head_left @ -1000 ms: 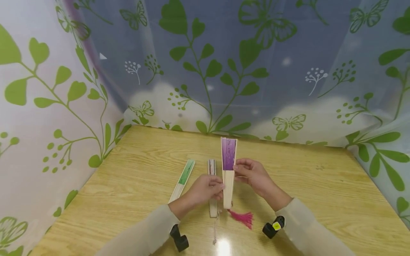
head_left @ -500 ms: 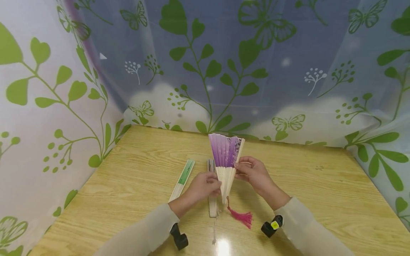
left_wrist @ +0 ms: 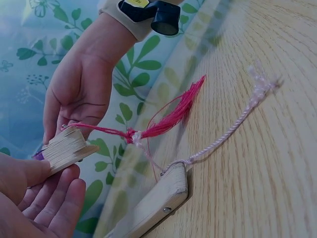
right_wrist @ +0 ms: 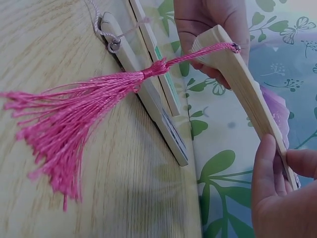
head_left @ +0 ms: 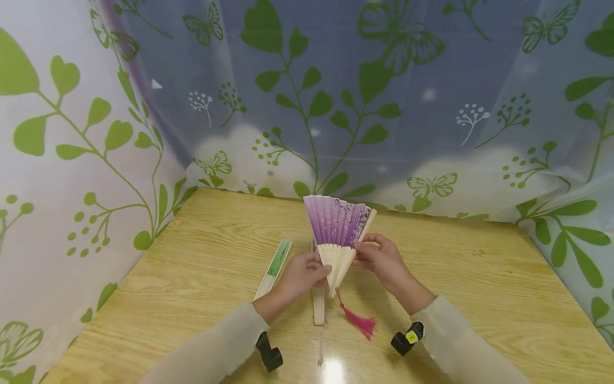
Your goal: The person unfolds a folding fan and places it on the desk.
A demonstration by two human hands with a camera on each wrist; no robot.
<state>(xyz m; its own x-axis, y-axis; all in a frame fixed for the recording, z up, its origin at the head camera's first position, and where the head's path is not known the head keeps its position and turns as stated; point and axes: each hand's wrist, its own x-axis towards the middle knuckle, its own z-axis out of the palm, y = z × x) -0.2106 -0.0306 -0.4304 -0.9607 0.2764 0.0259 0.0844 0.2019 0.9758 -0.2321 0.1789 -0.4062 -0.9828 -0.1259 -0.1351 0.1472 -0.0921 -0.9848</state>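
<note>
A purple folding fan (head_left: 338, 224) with pale wooden ribs is partly spread above the table. My left hand (head_left: 302, 276) pinches its left ribs, thumb in front. On the other side my right hand (head_left: 384, 262) grips the right outer rib between thumb and fingers, as the right wrist view shows too. From the fan's pivot end hangs a pink tassel (right_wrist: 74, 119). Beneath the left hand lies a folded fan with a pale cord (head_left: 318, 306), partly hidden by that hand and the purple fan. Further left rests a folded green fan (head_left: 278, 258), its lower end by the left wrist.
The wooden table (head_left: 460, 288) runs back to a hanging curtain (head_left: 336, 106) printed with leaves and butterflies, which also encloses both sides. A black wrist camera (head_left: 269, 353) sits on the left sleeve, another black camera (head_left: 406, 339) on the right one.
The purple fan has gone from nearly folded to partly spread, its left edge swinging left and right edge tilting right. Its pivot end has risen slightly. The two folded fans stay put.
</note>
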